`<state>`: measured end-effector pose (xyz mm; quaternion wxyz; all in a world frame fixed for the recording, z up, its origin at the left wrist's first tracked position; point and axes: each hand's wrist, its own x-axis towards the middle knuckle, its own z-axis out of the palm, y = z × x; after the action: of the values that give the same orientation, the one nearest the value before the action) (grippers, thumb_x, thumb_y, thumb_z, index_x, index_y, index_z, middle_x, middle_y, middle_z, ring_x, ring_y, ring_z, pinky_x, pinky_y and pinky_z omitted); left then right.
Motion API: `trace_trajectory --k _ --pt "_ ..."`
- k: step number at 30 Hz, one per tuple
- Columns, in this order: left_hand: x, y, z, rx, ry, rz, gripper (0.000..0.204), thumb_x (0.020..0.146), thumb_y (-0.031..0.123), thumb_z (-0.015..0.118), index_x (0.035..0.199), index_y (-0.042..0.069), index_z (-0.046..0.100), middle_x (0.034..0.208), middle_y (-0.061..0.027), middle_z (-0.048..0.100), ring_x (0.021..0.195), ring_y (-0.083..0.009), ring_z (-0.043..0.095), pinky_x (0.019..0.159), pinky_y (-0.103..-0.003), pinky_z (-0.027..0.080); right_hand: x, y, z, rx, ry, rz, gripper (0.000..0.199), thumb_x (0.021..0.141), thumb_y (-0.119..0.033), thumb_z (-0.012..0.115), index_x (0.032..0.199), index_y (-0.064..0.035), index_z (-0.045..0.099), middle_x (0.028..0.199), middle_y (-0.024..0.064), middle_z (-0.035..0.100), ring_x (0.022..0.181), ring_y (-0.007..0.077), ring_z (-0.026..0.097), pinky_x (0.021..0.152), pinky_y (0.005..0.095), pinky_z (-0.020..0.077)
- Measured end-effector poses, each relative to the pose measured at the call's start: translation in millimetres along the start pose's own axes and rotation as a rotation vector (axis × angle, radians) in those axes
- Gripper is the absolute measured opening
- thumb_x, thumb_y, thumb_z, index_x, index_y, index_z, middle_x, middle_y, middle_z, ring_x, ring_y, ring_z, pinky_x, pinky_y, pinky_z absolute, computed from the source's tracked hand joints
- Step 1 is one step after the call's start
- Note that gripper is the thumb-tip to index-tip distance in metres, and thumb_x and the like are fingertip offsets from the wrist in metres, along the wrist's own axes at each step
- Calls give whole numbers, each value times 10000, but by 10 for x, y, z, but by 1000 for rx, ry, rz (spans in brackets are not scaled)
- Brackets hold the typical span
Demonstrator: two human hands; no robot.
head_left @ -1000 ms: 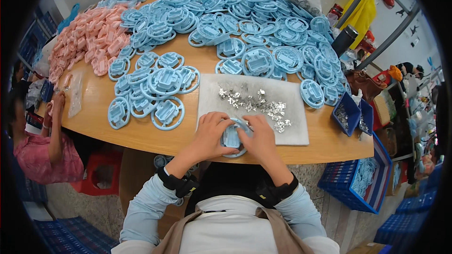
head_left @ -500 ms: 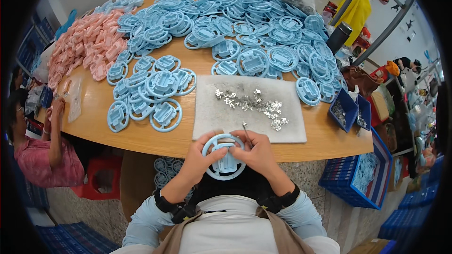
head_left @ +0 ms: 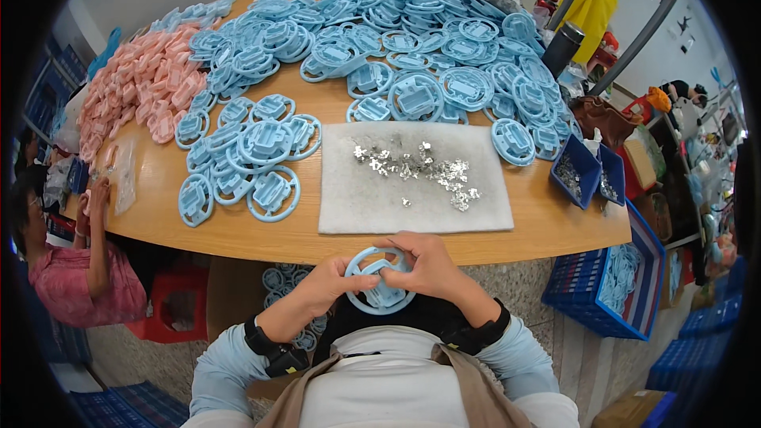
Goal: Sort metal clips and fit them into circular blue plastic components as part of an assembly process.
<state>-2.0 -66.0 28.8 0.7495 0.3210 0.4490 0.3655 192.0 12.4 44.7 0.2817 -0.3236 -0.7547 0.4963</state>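
Note:
A light blue plastic ring part (head_left: 386, 298), shaped like a toy steering wheel with a boxy hub, is held before my body, just off the table's near edge. My left hand (head_left: 326, 282) grips its left rim, the thumb lying across the opening. Closed on the right side, my right hand (head_left: 433, 266) has its thumb at the hub and its fingers over the upper rim. Whether a small piece sits under the right fingers is hidden. Beyond my hands, small silvery metal clips (head_left: 452, 174) lie scattered on a whitish pad (head_left: 341, 206); one clip (head_left: 407, 202) lies apart, nearer me.
Blue ring parts (head_left: 269, 143) lie left of the pad, with a large heap (head_left: 412, 40) behind. Pink parts (head_left: 143, 87) are piled far left. Blue bins (head_left: 575, 174) of metal bits stand at the right edge, above a blue crate (head_left: 602, 293). Two other people sit at the table.
Both hands and the ring part have drawn closer to my body, away from the pad. My right fingers have left the lone clip's side and folded over the ring's upper rim.

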Motion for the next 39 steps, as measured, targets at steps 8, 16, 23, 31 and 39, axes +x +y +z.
trace_trajectory --k 8,16,23,31,39 --pt "351 59 66 -651 308 349 319 934 150 544 1225 54 457 1200 -64 542 1069 -168 560 914 -324 486 354 520 -236 -289 415 -23 117 780 -107 672 862 -24 665 669 33 556 540 96 477 509 260 393" --pt "65 -31 -8 -136 -79 -116 374 941 220 542 1242 5 491 1191 -121 585 1051 -188 588 874 -299 480 409 547 -198 -377 412 -74 97 762 -85 651 835 -22 656 719 106 610 569 202 561 537 314 450" --pt "107 397 -178 1226 327 736 565 699 282 788 1144 20 558 1184 -146 561 1125 -287 538 934 -402 438 394 294 -278 -79 226 10 130 736 -46 667 861 -11 662 732 34 611 537 71 483 498 233 402" --pt "552 185 -177 1330 407 754 753 570 424 827 1163 68 528 1313 -141 433 1295 -363 335 1053 -558 213 521 195 -152 -201 59 -74 183 737 -11 630 919 1 646 798 97 604 602 202 562 560 301 454" --pt "605 91 -105 1254 522 749 740 549 414 841 1148 96 545 1303 -133 445 1289 -351 346 1050 -565 204 559 163 -125 -564 -62 -223 154 692 -4 632 845 1 613 876 136 560 688 335 613 627 407 500"
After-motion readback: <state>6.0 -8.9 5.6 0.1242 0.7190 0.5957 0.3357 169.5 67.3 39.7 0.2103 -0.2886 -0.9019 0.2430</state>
